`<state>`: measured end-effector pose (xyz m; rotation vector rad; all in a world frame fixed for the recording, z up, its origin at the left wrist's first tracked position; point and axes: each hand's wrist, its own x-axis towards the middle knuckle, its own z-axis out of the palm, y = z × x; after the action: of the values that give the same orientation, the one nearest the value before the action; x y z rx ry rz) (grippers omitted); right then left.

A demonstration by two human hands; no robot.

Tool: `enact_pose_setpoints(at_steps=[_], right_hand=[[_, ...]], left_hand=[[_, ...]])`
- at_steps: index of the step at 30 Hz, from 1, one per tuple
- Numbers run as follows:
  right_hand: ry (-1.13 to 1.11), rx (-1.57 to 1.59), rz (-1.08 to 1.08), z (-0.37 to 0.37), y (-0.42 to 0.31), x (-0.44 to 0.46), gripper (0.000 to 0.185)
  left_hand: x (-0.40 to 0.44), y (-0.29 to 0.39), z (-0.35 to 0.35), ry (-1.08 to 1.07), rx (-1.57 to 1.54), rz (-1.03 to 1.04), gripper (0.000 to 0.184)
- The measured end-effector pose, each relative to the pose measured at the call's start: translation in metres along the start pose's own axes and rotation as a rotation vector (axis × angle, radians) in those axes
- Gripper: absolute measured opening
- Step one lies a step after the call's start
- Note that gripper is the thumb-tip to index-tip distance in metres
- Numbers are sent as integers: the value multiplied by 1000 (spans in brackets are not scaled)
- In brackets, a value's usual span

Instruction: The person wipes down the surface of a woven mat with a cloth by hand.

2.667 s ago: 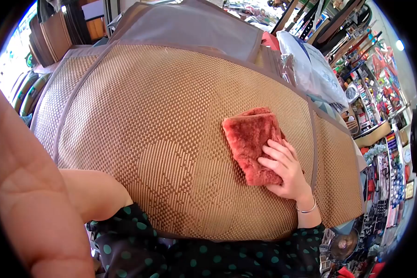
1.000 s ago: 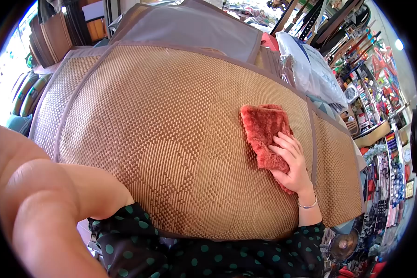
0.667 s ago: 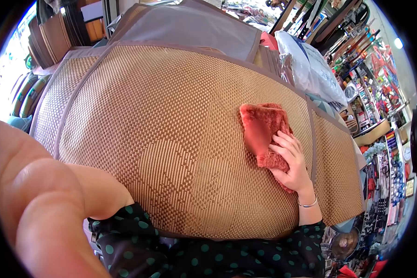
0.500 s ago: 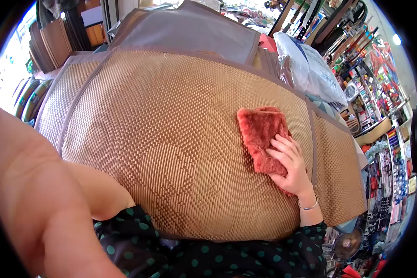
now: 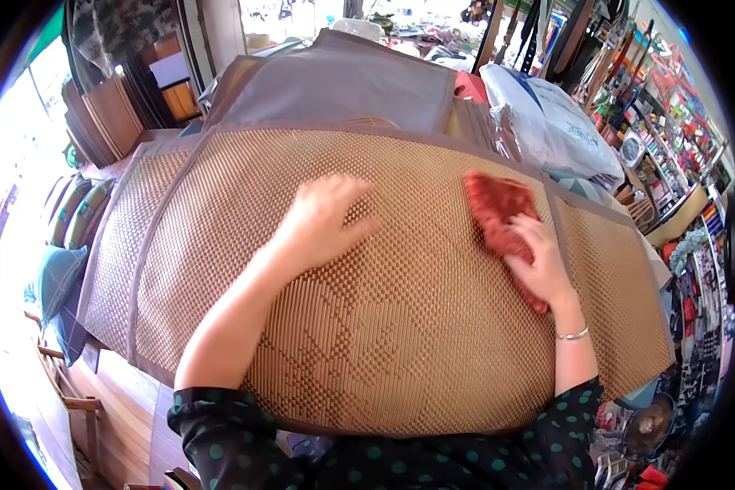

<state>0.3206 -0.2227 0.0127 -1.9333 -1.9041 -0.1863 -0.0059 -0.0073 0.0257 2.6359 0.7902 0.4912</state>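
Note:
A large woven tan mat [image 5: 433, 327] with brown edging spreads across the surface before me. Over its middle, my left hand [image 5: 327, 216] is open with fingers apart and nothing in it; whether it touches the weave I cannot tell. My right hand [image 5: 539, 257], with a silver bangle on the wrist, holds a folded red plush cloth [image 5: 494, 200] against the right part of the mat. Its fingers lie curled over the cloth, slightly blurred. Part of the cloth hangs out below the hand.
Beyond the mat lies a grey-brown cover [image 5: 335, 82]. White plastic-wrapped goods [image 5: 543, 114] are at the back right. Green-striped rolled items [image 5: 86, 212] and a blue cushion [image 5: 57, 278] stand left. Crowded shelves line the right, with a fan [image 5: 649, 425] low down.
My left hand has moved from close to the camera at the left edge to over the mat's middle. My right hand and the red cloth have shifted right. The view has also shifted.

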Motion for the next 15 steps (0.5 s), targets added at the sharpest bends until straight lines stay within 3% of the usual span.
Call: enact_pose_setpoints(at_steps=[1, 5, 9, 13, 15], right_hand=[[46, -34, 80, 1, 18, -2, 51], [64, -61, 198, -4, 33, -14, 48], [-35, -41, -154, -8, -39, -20, 50], [-281, 181, -513, -5, -107, -31, 58], [-271, 195, -497, -5, -99, -27, 59]], left_hand=[[-4, -11, 20, 13, 98, 90, 60], [-5, -9, 19, -5, 111, 94, 61], [-6, -7, 18, -11, 124, 82, 60], [-5, -9, 17, -8, 118, 116, 60], [-7, -6, 15, -26, 119, 83, 59]])
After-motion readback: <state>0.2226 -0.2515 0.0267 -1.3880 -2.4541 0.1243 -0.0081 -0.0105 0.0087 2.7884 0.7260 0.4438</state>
